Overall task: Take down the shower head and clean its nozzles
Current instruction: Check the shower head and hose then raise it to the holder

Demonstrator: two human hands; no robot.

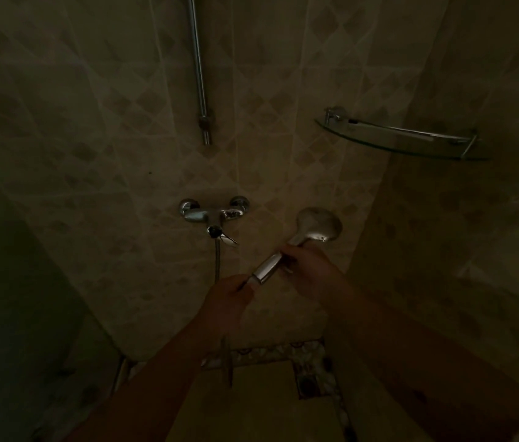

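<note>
Both hands on the shower head [303,234], off its rail, below-right of the mixer tap [213,213]: right hand [307,271] grips mid-handle, left hand [228,296] pinches the hose end; long axis rises rightward, face away

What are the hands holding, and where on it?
The shower head: right hand grips the handle's upper part, left hand pinches its lower end.
</note>
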